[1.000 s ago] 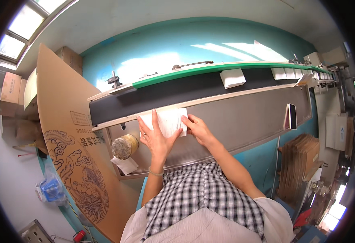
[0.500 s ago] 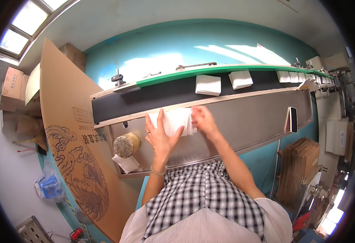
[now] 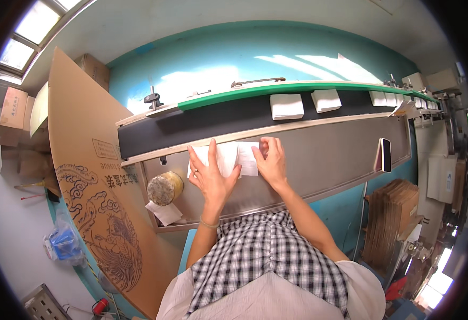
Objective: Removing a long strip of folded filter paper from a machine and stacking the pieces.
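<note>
A stack of folded white tissues (image 3: 227, 158) lies on the metal worktop under my hands. My left hand (image 3: 212, 178) spans it with spread fingers, the thumb on its right part and the other fingers along its left side and top. At its right side a flatter white layer (image 3: 249, 160) sticks out from the stack. The curled fingers and thumb of my right hand (image 3: 272, 161) are at that layer's right edge. A stone-like cylinder (image 3: 164, 188) with a yellowish side stands left of my left hand, beside a loose folded white tissue (image 3: 164, 212).
Beyond the worktop (image 3: 330, 154) runs a black conveyor belt (image 3: 202, 126) with a green rail (image 3: 255, 94), carrying several white stacks (image 3: 287, 107). A phone (image 3: 386, 155) stands at the right. A large cardboard sheet (image 3: 92, 176) rises at the left; flattened cartons (image 3: 391, 218) stand lower right.
The white stacks on the belt have shifted right. My right hand, blurred before, is now sharp and turned more upright at the tissues' right edge. My left hand stays on the stack.
</note>
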Demonstrator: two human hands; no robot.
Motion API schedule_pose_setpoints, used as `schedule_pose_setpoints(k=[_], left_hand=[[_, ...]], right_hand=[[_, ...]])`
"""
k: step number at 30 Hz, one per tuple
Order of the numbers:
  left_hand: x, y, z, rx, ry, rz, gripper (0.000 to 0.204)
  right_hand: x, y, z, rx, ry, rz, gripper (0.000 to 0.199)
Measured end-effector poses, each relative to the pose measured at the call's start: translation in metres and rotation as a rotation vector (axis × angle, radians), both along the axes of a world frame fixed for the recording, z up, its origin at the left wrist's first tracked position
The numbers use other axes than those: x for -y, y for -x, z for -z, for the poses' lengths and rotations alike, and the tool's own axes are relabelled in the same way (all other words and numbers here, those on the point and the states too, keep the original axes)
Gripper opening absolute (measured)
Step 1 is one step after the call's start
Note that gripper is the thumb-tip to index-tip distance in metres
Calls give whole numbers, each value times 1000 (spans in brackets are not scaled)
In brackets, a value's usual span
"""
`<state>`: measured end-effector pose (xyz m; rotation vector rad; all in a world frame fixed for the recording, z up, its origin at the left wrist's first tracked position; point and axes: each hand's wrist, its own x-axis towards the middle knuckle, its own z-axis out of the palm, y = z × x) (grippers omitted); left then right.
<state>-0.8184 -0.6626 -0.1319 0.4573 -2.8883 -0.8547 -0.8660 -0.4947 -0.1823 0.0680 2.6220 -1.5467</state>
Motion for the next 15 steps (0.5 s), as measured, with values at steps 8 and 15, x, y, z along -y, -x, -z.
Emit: schedule_pose_setpoints(k=[8, 15], left_hand=[[-2, 2, -2, 8, -5, 6, 95], [-4, 3, -2, 6, -59, -4, 94]], right_hand=[[10, 3, 1, -163, -117, -2, 24], [32, -2, -17, 51, 358, 80, 44]])
